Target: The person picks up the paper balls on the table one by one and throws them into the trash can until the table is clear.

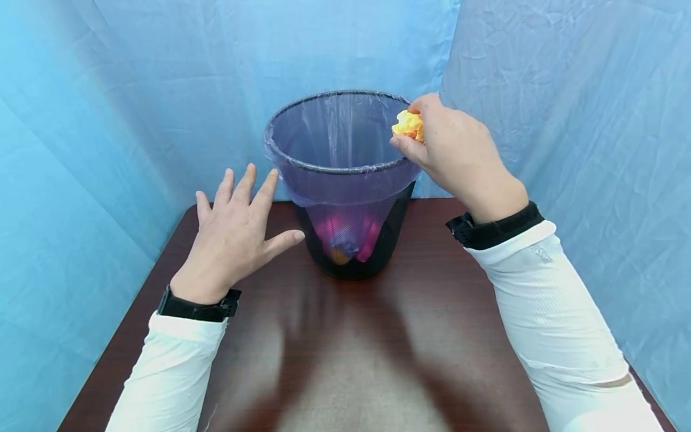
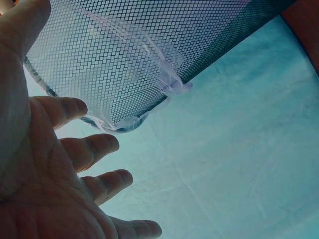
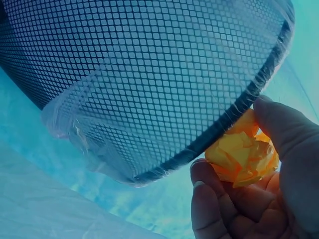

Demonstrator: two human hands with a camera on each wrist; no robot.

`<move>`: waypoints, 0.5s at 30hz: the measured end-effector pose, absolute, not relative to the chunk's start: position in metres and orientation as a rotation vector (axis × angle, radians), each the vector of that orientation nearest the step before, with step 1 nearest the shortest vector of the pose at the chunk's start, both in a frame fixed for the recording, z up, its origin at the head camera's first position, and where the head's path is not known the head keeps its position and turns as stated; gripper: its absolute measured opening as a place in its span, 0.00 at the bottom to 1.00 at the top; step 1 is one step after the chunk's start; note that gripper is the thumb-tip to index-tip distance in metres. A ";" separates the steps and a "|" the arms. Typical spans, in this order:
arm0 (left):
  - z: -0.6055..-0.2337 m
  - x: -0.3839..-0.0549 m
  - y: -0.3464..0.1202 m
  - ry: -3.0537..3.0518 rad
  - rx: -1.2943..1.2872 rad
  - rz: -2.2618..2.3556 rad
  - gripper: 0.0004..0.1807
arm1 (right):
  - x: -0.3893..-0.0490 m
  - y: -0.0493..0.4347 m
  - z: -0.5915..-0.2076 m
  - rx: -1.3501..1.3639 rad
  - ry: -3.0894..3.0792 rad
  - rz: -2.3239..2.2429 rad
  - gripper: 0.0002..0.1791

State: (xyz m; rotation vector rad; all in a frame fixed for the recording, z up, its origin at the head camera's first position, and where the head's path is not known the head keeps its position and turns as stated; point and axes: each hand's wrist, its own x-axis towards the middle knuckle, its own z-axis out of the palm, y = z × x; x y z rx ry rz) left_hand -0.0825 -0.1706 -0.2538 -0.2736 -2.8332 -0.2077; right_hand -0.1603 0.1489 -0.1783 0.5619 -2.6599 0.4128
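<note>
A crumpled ball of yellow-orange paper (image 1: 408,125) is pinched between the thumb and fingers of my right hand (image 1: 459,150), at the right side of the bin's rim. In the right wrist view the paper ball (image 3: 241,154) shows just beyond the dark rim. The black mesh wastebasket (image 1: 396,225) stands upright, lined with a translucent purple bag (image 1: 345,183) folded over its rim. Pink and orange things (image 1: 345,240) show through the mesh near the bottom. My left hand (image 1: 229,237) hovers beside the bin's left side, fingers spread and holding nothing; its palm (image 2: 45,189) shows in the left wrist view.
The bin stands toward the back of a dark brown wooden table (image 1: 335,360). Light blue cloth (image 1: 216,72) hangs behind the table and along both sides. Shadows of the arms fall across the tabletop.
</note>
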 end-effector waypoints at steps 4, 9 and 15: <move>-0.254 -0.083 -0.170 -2.827 -0.276 -0.206 0.57 | -0.163 0.148 -0.178 0.588 -2.664 0.410 0.32; -0.256 -0.084 -0.170 -2.823 -0.281 -0.213 0.58 | -0.164 0.146 -0.179 0.594 -2.681 0.396 0.31; -0.257 -0.084 -0.169 -2.828 -0.277 -0.209 0.58 | -0.164 0.147 -0.180 0.592 -2.703 0.384 0.32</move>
